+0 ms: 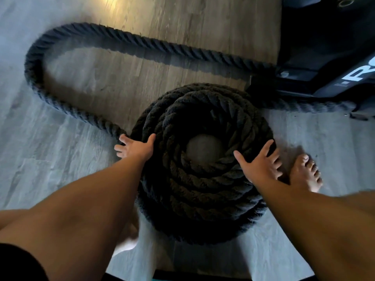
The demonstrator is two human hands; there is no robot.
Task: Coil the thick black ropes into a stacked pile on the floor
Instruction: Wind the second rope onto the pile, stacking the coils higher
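With the left hand (135, 148) and right hand (259, 163) pressed flat, fingers spread and gripping nothing, on the coiled pile (203, 163) on the floor (60, 159), the pile is being steadied; next, the loose rope (81, 37) likely needs drawing in.

Both bare arms reach down to the coiled rope pile (203, 159): the left hand (135, 148) presses its left edge, fingers spread, while the right hand (260, 164) lies flat on its right rim.
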